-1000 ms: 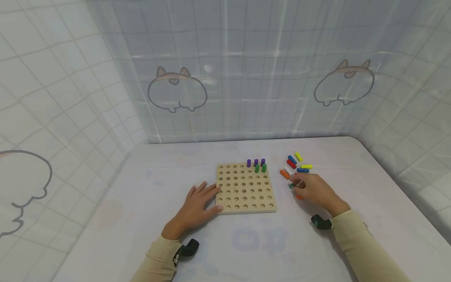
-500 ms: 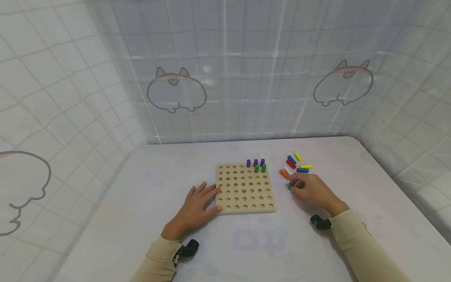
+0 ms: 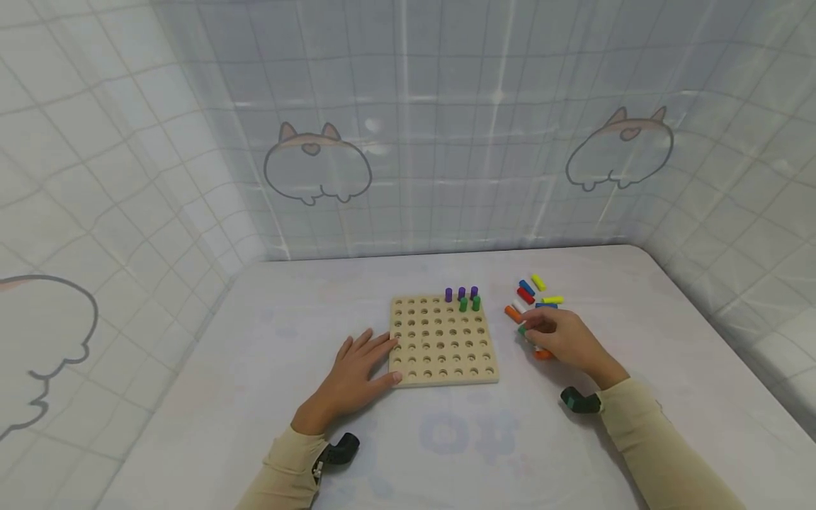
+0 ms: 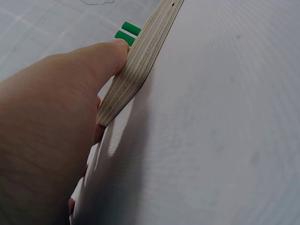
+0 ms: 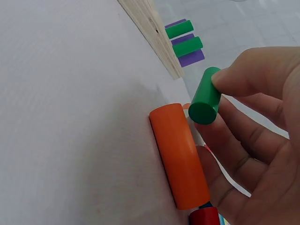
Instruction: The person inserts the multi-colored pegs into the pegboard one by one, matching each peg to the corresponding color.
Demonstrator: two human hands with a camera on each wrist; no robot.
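Pinching green peg (image 5: 205, 96) in right-hand fingers (image 5: 233, 79), lifted, tilted.

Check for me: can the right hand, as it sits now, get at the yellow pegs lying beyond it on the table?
Probably yes: the right hand pinches a green peg, but both yellow pegs lie uncovered just beyond its fingers.

Walls I see: pale grid-check sheeting (image 3: 446, 142), cartoon animal outlines (image 3: 317, 168) | surface: white printed table cover (image 3: 287, 368) | light: soft, even
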